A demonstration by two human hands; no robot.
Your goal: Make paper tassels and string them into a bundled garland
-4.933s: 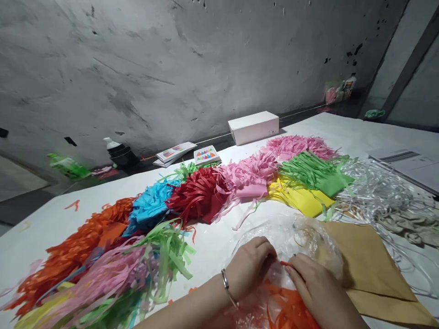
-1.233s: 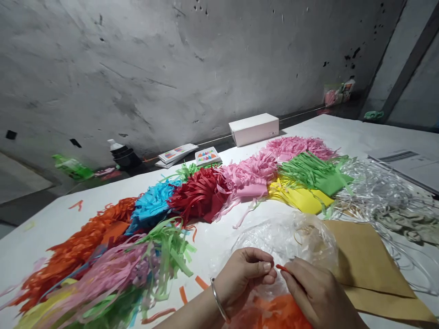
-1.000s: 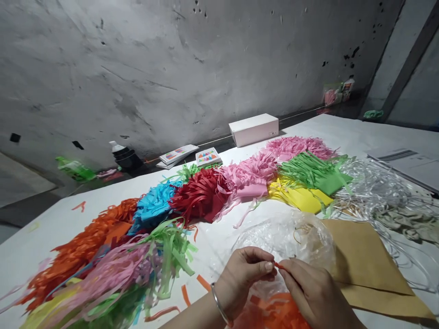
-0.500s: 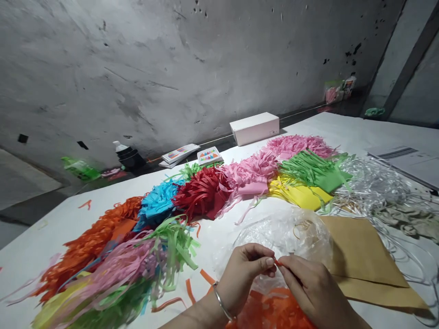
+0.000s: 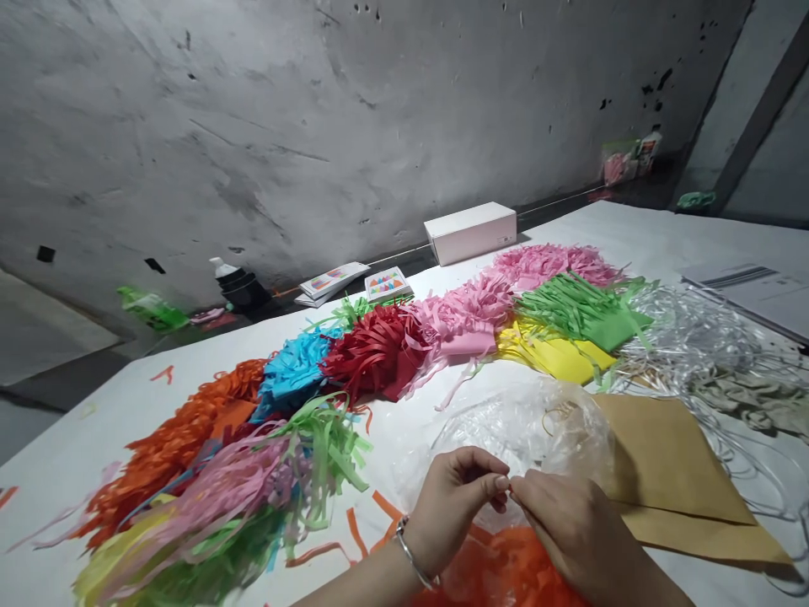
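My left hand [image 5: 452, 506], with a silver bangle on the wrist, and my right hand [image 5: 565, 510] meet fingertip to fingertip. Both pinch a small twisted piece of orange paper, of which only a speck shows between the fingers. Below them lies a heap of orange paper fringe [image 5: 506, 573], partly hidden by my hands and seemingly under clear plastic. A crumpled clear plastic bag [image 5: 518, 421] is just beyond my fingers. Loose orange strips [image 5: 357, 531] are scattered left of my left wrist.
Fringed paper bundles in red [image 5: 379, 350], blue [image 5: 297, 367], orange [image 5: 190, 430], pink [image 5: 468, 316], green [image 5: 581, 312] and yellow [image 5: 549, 350] line the table. Brown paper [image 5: 676, 464] and white cords [image 5: 701, 337] lie right. A white box [image 5: 471, 234] stands behind.
My fingertips have drawn closer together, so less of the orange piece shows between them. The view has shifted slightly; the bundles lie as before.
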